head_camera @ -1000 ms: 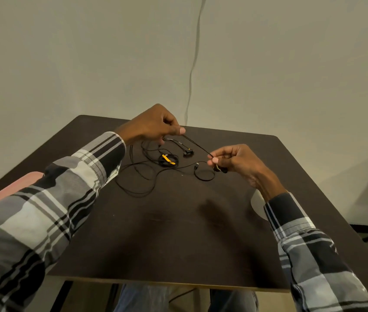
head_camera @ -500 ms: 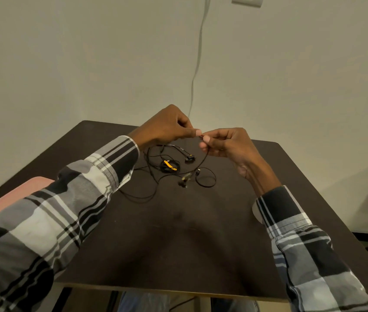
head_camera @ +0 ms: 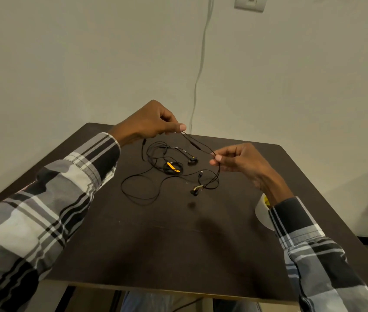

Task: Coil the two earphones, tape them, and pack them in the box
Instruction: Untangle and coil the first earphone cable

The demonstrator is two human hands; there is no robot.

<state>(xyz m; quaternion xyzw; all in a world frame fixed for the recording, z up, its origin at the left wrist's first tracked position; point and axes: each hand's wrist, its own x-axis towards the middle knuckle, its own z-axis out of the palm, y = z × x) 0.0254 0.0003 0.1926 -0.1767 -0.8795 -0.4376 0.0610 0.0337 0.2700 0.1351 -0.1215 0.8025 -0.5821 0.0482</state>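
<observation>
Earphones [head_camera: 169, 167] lie in a loose black tangle at the far middle of the dark table [head_camera: 156, 244], with yellow-marked parts among the loops; which strand belongs to which set cannot be told. Left hand [head_camera: 149, 122] pinches one cable [head_camera: 197, 145] between thumb and fingertips above the table's far edge. Right hand [head_camera: 239, 158] pinches the same cable lower down, remaining fingers curled. One earbud [head_camera: 195, 190] dangles below the right hand. A tape roll [head_camera: 261, 212] is mostly hidden behind the right sleeve [head_camera: 313, 255]. No writing is legible.
</observation>
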